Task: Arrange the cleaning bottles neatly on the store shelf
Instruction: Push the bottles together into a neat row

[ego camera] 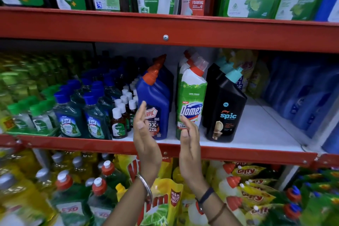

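**Squaring up the toilet-cleaner row, middle shelf**

Left hand point(145, 134) and right hand point(189, 137) raised in front of the shelf lip point(238, 154), palms facing, fingers extended, holding nothing. Between and just behind them: blue Harpic bottle point(156, 101) and green Domex bottle point(191, 101), a gap between the two; black Spic bottle point(224, 108) to the right (label forward already). Judgement: close palms on the outer flanks of Harpic and Domex low on the bodies, slide them together, fronts flush with the lip. Angled necks make them top-heavy; avoid pushing high. Rows continue behind.
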Motion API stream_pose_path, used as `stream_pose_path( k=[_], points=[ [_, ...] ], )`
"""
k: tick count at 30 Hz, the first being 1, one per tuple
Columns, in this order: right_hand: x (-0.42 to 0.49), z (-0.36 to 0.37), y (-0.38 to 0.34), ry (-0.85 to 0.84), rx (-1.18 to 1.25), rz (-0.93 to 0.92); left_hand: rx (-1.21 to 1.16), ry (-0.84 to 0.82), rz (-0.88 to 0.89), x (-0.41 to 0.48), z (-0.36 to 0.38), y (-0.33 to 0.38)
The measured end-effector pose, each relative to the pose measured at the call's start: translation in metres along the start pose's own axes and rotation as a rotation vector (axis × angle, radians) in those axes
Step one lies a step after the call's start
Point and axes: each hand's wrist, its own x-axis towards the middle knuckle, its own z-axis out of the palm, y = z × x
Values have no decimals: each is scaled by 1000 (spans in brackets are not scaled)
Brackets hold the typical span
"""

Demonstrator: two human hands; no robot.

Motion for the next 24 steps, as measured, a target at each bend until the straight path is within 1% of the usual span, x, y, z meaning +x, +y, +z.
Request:
stream_pose_path(
  k=[2,4,6,8,12,15,18,24],
  points=[
    [6,12,0,-89,48,72,70,30,-58,17,-12,-3],
    [15,25,1,-139,70,145,115,-28,-120,31,-20,-5],
    [22,35,4,-133,127,198,171,-126,-167,38,-25,-3],
    [27,42,7,-97,177,236,240,-186,-203,40,-29,-4],
    [32,45,12,-80,201,252,299,-239,-194,41,-35,-3],
    [33,44,8,-57,209,258,324,-282,-219,40,-36,2],
    [35,42,8,-54,241,256,327,-291,-220,41,-38,2],
    [34,43,6,-40,227,259,326,-316,-209,42,-39,-2]
  ],
)
